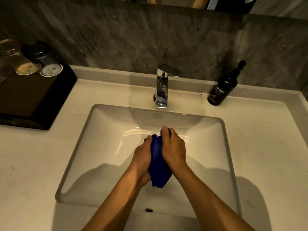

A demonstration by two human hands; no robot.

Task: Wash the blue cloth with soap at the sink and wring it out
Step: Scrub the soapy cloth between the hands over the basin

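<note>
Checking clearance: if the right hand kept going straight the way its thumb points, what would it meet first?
The right hand, gripping the blue cloth, points away toward the faucet. Probably the sink back wall below the spout comes first, though depth is unclear from this view.

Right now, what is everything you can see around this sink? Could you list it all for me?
sink: one, white, rectangular basin set into the counter, centre of view
counter: one, pale cream, surrounding the basin
tap: one, chrome, behind the basin; no water seen running
hand wash bottle: one, black with a pump top, on the counter right of the tap
tray: one, dark, on the counter at far left
glasses: two, clear, with paper caps, on the back of the tray
wall: grey stone, behind the counter
blue cloth: one, dark blue, bunched up over the basin between both hands
left hand: grips the cloth's left side
right hand: grips the cloth's right side
</note>
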